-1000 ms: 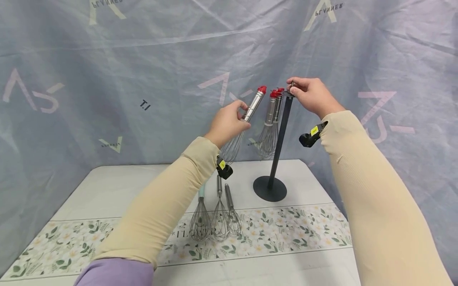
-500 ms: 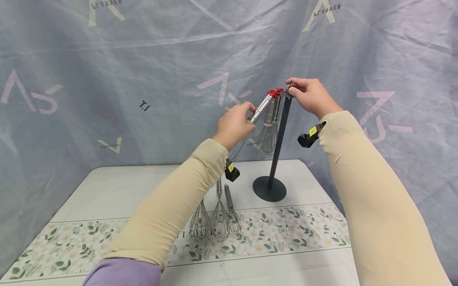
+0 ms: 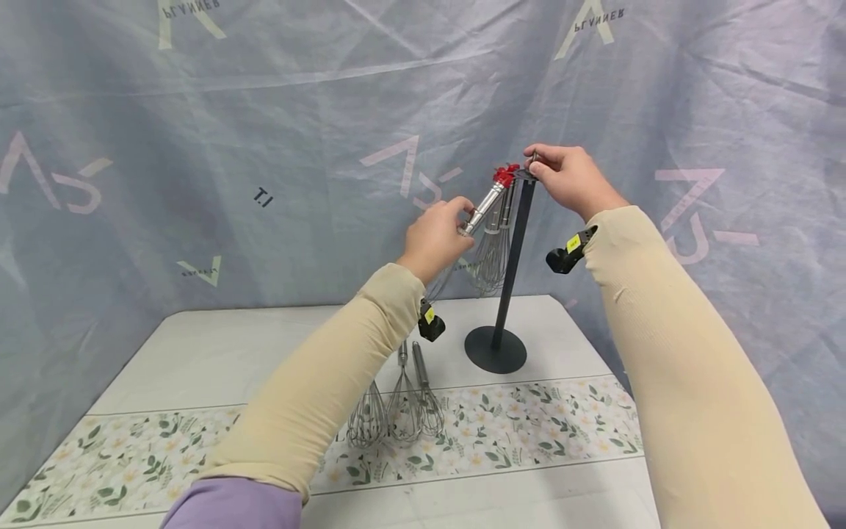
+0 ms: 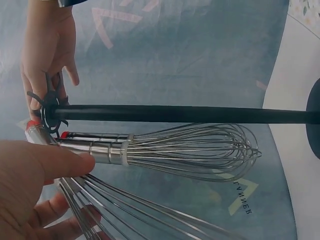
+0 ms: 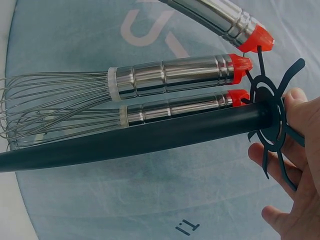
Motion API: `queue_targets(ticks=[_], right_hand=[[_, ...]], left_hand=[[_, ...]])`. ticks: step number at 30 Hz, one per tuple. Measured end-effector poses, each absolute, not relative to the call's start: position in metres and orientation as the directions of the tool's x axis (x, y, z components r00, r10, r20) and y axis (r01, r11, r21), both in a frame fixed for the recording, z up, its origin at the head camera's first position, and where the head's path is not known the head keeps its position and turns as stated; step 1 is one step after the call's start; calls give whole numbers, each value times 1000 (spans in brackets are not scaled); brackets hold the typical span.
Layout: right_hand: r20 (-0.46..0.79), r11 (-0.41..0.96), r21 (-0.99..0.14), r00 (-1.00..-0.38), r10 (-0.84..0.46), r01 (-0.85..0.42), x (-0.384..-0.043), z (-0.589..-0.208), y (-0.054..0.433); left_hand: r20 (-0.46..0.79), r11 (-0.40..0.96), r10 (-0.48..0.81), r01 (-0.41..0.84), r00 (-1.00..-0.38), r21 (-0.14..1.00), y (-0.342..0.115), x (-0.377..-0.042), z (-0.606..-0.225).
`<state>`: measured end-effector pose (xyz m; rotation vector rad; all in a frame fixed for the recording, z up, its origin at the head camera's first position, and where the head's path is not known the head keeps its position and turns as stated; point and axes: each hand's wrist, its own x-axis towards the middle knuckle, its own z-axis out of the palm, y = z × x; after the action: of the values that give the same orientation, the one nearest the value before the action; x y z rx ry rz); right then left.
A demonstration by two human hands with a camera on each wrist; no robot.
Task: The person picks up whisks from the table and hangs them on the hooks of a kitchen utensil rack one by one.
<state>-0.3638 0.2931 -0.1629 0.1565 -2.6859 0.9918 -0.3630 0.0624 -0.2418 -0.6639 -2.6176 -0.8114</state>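
Observation:
My left hand (image 3: 432, 236) pinches a steel whisk (image 3: 487, 205) near the lower end of its handle. The whisk leans, its red tip up at a hook on the ring (image 5: 274, 112) atop a black hanging stand (image 3: 512, 264). Two similar red-tipped whisks hang from that ring, a nearer whisk (image 5: 182, 75) and a second whisk (image 5: 175, 109) close to the pole. With thumb and fingers, my right hand (image 3: 573, 178) grips the small knob on the stand's top. In the left wrist view, the held whisk's wires (image 4: 130, 202) spread beneath the left fingers.
Three more whisks lie on the white table (image 3: 218, 353): a left whisk (image 3: 367, 422), partly behind my left forearm, a middle whisk (image 3: 405, 411) and a smaller right whisk (image 3: 429, 404). The stand's round base (image 3: 496, 360) sits near the back. A grey curtain (image 3: 297, 147) hangs behind.
My left hand has moved right with the whisk, bringing its red tip to the stand's hook ring, then lowered slightly as the whisk tilted more. My right hand has stayed at the stand's top.

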Motion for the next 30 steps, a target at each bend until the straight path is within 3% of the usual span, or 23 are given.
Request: queue_targets(ticks=[6, 30], right_hand=[[312, 762, -614, -950, -1, -203, -365, -164, 295], [312, 753, -625, -950, 1, -204, -367, -168, 291]], left_hand=[[429, 717, 345, 530, -835, 453, 70, -364, -245], [468, 504, 297, 553, -832, 664, 97, -371, -290]])
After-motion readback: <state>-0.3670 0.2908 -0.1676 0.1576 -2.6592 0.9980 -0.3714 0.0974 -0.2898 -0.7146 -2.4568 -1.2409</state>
